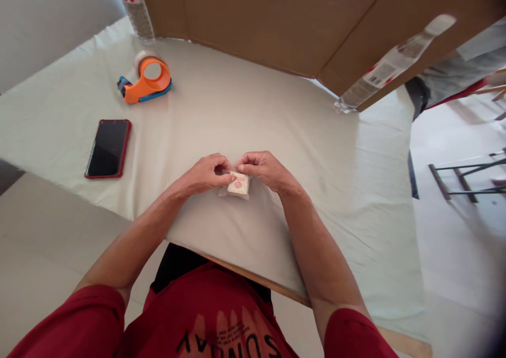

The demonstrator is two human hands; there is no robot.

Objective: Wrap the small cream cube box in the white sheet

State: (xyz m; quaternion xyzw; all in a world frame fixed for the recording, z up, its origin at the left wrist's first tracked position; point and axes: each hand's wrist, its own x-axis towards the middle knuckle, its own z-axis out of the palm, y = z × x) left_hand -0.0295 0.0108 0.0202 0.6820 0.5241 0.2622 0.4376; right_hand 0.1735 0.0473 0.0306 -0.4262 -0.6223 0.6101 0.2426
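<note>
A small square cream-coloured block with a red print (239,184) sits in a clear plastic wrapper (223,192) close to the near side of the cloth-covered table (253,118). What the block is made of I cannot tell. My left hand (207,174) is closed on its left side, thumb lying against the upper left corner. From the right, my right hand (265,169) pinches thumb to forefinger at the wrapper's upper edge. The fingertips hide part of that edge.
To the left are an orange tape dispenser (147,86) and a red-cased phone (108,148). A brown cardboard panel (253,26) stands behind, beside a left bottle (139,18) and a right bottle (391,68). A dark metal frame (466,181) is on the floor at right.
</note>
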